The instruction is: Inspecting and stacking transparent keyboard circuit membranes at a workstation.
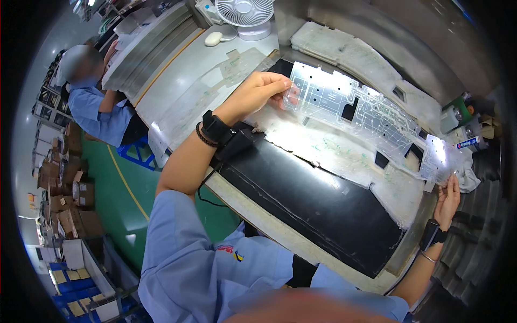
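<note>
A clear, flexible keyboard membrane sheet (pixel 323 96) with printed circuit lines and black dots stretches across the workbench, lit brightly from above. At its left end, my left hand (pixel 258 96) pinches the edge between thumb and fingers. The lower right end is gripped by the fingertips of my right hand (pixel 447 200). Under the sheet lies a worn, whitish translucent template (pixel 318 144) with cut-outs. This template rests partly on a black mat (pixel 307 199) nearer to me. Whether the sheet touches the template along its middle, I cannot tell.
A second translucent sheet (pixel 229 72) lies on the bench at left, below a white fan (pixel 245 11) and a white mouse-shaped object (pixel 213 39). A tube (pixel 467 142) and a green container (pixel 456 113) stand at right. A co-worker (pixel 97 102) sits at another bench.
</note>
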The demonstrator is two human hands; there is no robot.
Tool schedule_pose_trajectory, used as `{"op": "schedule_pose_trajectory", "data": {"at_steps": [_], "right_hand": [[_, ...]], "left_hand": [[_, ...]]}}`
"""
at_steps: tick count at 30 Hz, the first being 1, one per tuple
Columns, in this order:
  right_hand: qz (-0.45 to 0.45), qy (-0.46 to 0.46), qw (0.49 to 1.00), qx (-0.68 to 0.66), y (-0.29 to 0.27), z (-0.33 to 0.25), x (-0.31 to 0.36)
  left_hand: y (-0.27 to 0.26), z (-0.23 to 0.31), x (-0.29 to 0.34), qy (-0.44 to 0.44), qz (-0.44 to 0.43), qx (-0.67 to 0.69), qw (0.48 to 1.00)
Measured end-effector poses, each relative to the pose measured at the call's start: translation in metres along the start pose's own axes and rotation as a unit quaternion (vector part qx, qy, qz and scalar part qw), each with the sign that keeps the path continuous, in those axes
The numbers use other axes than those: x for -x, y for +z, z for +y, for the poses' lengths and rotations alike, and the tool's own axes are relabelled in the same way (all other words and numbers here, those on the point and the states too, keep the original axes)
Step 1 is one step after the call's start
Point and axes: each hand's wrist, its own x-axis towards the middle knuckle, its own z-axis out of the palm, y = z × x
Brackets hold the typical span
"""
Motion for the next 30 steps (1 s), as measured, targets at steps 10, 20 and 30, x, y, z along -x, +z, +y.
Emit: {"op": "schedule_pose_trajectory", "data": {"at_steps": [10, 20, 30], "right_hand": [[0.034, -0.002, 0.999, 0.018, 0.014, -0.010, 0.008], [0.013, 0.001, 1.000, 0.002, 0.021, -0.013, 0.010], [-0.026, 0.034, 0.999, -0.012, 0.048, -0.020, 0.028]], "left_hand": [[0.006, 0.005, 0.003, 0.038, 0.016, -0.057, 0.998], [0.002, 0.002, 0.001, 0.041, 0.023, -0.050, 0.998], [-0.024, -0.014, -0.008, 0.041, 0.066, -0.050, 0.996]]}}
